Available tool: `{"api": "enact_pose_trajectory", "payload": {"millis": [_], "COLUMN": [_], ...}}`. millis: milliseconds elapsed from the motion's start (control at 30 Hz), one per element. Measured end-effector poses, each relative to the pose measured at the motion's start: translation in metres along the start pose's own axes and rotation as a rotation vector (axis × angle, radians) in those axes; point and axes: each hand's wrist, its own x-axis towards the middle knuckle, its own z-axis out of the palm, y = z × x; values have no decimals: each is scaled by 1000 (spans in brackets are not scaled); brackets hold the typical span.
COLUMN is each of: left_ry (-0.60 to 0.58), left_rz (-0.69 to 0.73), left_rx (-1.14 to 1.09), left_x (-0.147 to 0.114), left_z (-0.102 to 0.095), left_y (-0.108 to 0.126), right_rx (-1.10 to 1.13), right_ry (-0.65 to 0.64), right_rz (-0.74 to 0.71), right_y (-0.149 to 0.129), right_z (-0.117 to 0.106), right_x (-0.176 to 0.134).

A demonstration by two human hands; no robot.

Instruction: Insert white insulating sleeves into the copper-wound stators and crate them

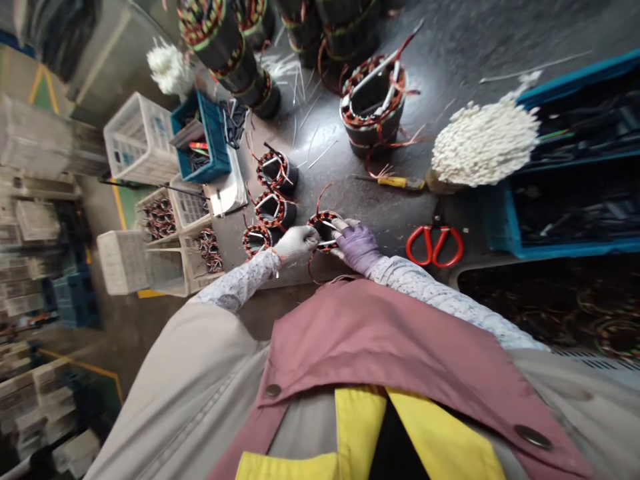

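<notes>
A motor stator (323,220) with copper-coloured windings and white sleeving stands at the table's front edge between my hands. My left hand (299,241), in a white glove, pinches at its left rim; what lies between the fingertips is too small to make out. My right hand (357,245), in a purple glove with pale fingertips, grips the stator's right side, fingers over the rim. A reddish wire end sticks up from the far rim. Left of it several similar stators (270,208) stand in a row.
Red-handled scissors (434,245) and a yellow-handled tool (400,182) lie to the right, near a bundle of white sleeves (485,143) and blue bins (575,252). A larger stator (373,127) and stacked stators (240,63) stand farther back. Crates (143,133) are at left.
</notes>
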Motion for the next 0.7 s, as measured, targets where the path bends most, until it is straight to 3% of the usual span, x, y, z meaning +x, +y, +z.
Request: {"api": "enact_pose_trajectory", "payload": {"millis": [167, 333, 567, 700], "left_ry": [-68, -159, -178, -150], "left_rz": [-79, -229, -225, -284], "left_rx": [96, 273, 100, -112], "left_x": [-18, -2, 23, 18], "left_z": [-4, 2, -12, 7], "left_y": [16, 40, 30, 30], "right_rx": [19, 17, 41, 32], "right_ry": [-30, -79, -68, -99], "right_rz": [-10, 19, 41, 32], "right_y": [-4, -7, -10, -7], "right_z": [-5, -10, -13, -12], "right_x": [1, 1, 1, 1]}}
